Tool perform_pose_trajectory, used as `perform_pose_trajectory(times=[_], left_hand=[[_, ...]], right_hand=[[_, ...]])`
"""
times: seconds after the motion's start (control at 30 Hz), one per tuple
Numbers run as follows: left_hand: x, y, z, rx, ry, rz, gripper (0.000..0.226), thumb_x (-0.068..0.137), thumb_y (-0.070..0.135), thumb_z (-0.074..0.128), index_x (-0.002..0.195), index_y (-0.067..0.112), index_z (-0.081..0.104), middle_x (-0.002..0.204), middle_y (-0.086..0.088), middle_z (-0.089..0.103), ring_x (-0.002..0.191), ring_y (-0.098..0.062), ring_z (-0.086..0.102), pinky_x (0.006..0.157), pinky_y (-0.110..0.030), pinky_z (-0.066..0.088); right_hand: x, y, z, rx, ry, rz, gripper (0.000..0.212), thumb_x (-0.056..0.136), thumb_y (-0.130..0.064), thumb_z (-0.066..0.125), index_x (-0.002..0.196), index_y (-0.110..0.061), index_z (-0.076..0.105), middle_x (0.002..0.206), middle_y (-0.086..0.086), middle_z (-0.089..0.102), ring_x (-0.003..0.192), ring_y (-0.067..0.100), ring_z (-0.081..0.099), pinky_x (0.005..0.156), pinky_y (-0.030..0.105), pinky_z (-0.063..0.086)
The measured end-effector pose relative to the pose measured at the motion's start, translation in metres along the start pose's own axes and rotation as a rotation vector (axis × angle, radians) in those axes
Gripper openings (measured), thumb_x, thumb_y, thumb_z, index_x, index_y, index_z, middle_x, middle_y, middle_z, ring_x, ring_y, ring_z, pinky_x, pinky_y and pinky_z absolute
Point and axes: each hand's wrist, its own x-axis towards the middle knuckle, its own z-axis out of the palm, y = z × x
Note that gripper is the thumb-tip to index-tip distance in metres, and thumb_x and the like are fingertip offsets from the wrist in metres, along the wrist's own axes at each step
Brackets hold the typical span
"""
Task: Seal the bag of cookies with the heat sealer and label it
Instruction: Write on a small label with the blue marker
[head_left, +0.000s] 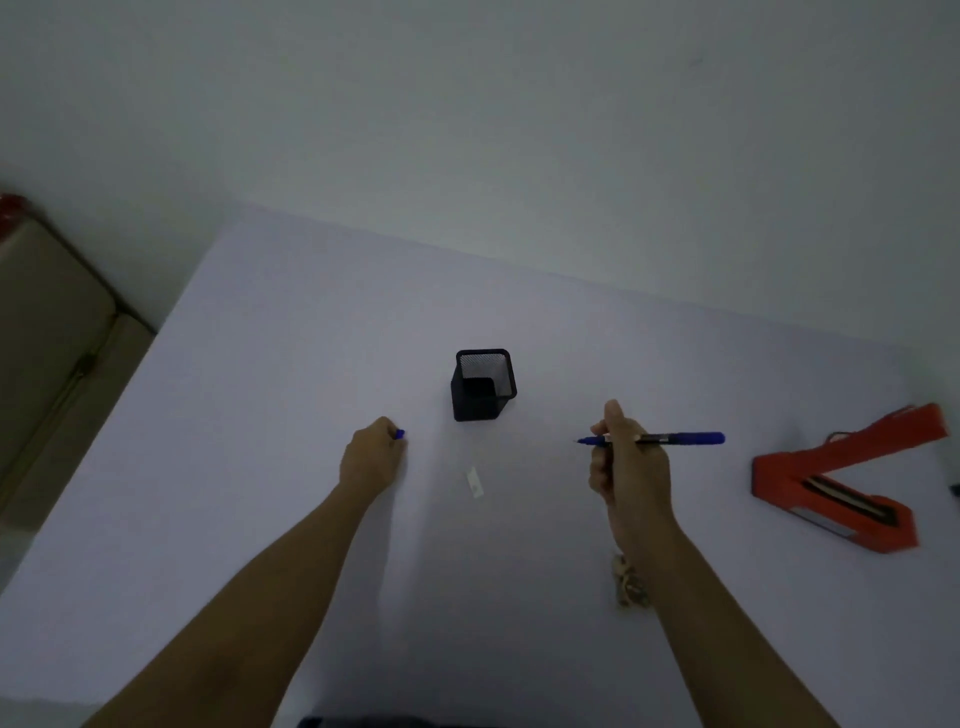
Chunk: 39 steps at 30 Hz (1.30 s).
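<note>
right hand (626, 462) gripping uncapped blue marker (675, 439) | left hand (371, 457) curling round its cap (399, 434) | heat sealer (841, 483) sitting open at 3 o'clock

Black mesh pen holder (484, 384) upright mid-table, white table (291, 322) against pale wall (467, 104) — beige furniture (47, 322) at left

Things spread over the tabletop (260, 364), seen from the near edge.

The pen holder (483, 384) stands at the middle, toward 12 o'clock; the label (474, 482) lies just before it. The left hand (371, 457) rests at 9 o'clock of the label, the right hand (626, 467) with the pen (675, 439) at 3 o'clock. The heat sealer (841, 483) lies far out at 3 o'clock. The bag of cookies (628, 582) lies at 5 o'clock, partly under the right forearm.
</note>
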Motion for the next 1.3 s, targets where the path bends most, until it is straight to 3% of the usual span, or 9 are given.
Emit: perform_pose_trajectory(times=[0.43, 0.57, 0.67, 0.73, 0.8, 0.9, 1.07, 1.17, 1.3], left_hand=[[0.003, -0.002, 0.002, -0.117, 0.208, -0.017, 0.034, 0.091, 0.031, 0.058, 0.113, 0.008, 0.046, 0.084, -0.011, 0.058, 0.076, -0.024, 0.053, 0.067, -0.031, 0.039], [-0.014, 0.007, 0.017, -0.155, 0.201, 0.114, 0.011, 0.095, 0.018, 0.050, 0.103, 0.011, 0.054, 0.080, -0.005, 0.055, 0.071, -0.017, 0.051, 0.065, -0.029, 0.040], [-0.023, 0.013, 0.037, -0.109, 0.129, 0.228, 0.015, 0.094, 0.007, 0.048, 0.104, 0.011, 0.059, 0.088, -0.006, 0.055, 0.071, -0.012, 0.049, 0.068, -0.025, 0.042], [-0.025, 0.016, 0.049, -0.072, 0.069, 0.275, 0.020, 0.095, 0.005, 0.046, 0.109, 0.008, 0.061, 0.098, -0.009, 0.057, 0.076, -0.012, 0.052, 0.074, -0.022, 0.045], [-0.025, 0.021, 0.059, -0.037, 0.013, 0.302, 0.024, 0.095, 0.003, 0.045, 0.112, 0.005, 0.061, 0.108, -0.011, 0.058, 0.088, -0.014, 0.056, 0.083, -0.018, 0.042], [-0.024, 0.032, 0.066, 0.012, -0.032, 0.298, 0.026, 0.095, 0.001, 0.045, 0.114, 0.002, 0.061, 0.114, -0.015, 0.060, 0.100, -0.022, 0.059, 0.088, -0.017, 0.039], [-0.023, 0.050, 0.072, 0.194, -0.082, 0.356, 0.029, 0.092, 0.001, 0.050, 0.119, -0.002, 0.058, 0.113, -0.019, 0.058, 0.102, -0.030, 0.057, 0.090, -0.027, 0.045], [-0.024, 0.059, 0.071, 0.400, -0.120, 0.346, 0.034, 0.091, 0.010, 0.053, 0.124, 0.002, 0.053, 0.116, -0.016, 0.054, 0.105, -0.029, 0.052, 0.087, -0.038, 0.051], [-0.026, 0.064, 0.068, 0.434, -0.159, 0.322, 0.032, 0.094, 0.015, 0.047, 0.123, 0.004, 0.051, 0.115, -0.012, 0.057, 0.103, -0.026, 0.051, 0.083, -0.031, 0.047]], right_hand=[[0.003, 0.045, 0.001, -0.159, -0.052, 0.016, 0.018, 0.098, -0.024, 0.052, 0.099, -0.014, 0.067, 0.079, 0.005, 0.073, 0.060, 0.018, 0.065, 0.051, 0.026, 0.054], [0.006, 0.090, 0.003, -0.517, -0.136, -0.235, 0.017, 0.100, -0.024, 0.047, 0.095, -0.019, 0.062, 0.083, 0.004, 0.070, 0.068, 0.020, 0.066, 0.057, 0.031, 0.056], [0.011, 0.133, 0.006, -0.888, -0.342, -0.486, 0.009, 0.097, -0.020, 0.052, 0.099, -0.015, 0.059, 0.089, 0.007, 0.066, 0.078, 0.021, 0.063, 0.072, 0.040, 0.055], [0.016, 0.152, 0.013, -1.052, -0.461, -0.468, 0.021, 0.091, -0.012, 0.057, 0.112, -0.010, 0.059, 0.121, 0.011, 0.059, 0.112, 0.027, 0.055, 0.097, 0.041, 0.047], [0.020, 0.165, 0.018, -1.150, -0.511, -0.520, 0.032, 0.083, -0.003, 0.064, 0.114, -0.008, 0.058, 0.130, 0.013, 0.056, 0.128, 0.032, 0.046, 0.104, 0.045, 0.042], [0.021, 0.187, 0.018, -1.341, -0.479, -0.686, 0.049, 0.067, 0.000, 0.077, 0.106, -0.013, 0.050, 0.121, 0.014, 0.065, 0.127, 0.037, 0.050, 0.101, 0.059, 0.042], [0.014, 0.192, 0.022, -1.421, -0.444, -0.665, 0.060, 0.059, -0.007, 0.080, 0.116, -0.006, 0.060, 0.128, 0.018, 0.060, 0.127, 0.039, 0.049, 0.105, 0.063, 0.032], [0.010, 0.193, 0.026, -1.433, -0.423, -0.638, 0.067, 0.060, -0.015, 0.081, 0.122, -0.006, 0.058, 0.131, 0.016, 0.058, 0.130, 0.037, 0.046, 0.109, 0.065, 0.019], [0.008, 0.194, 0.028, -1.365, -0.389, -0.579, 0.070, 0.069, -0.013, 0.073, 0.134, -0.007, 0.047, 0.134, 0.012, 0.057, 0.135, 0.034, 0.040, 0.112, 0.066, 0.004]])
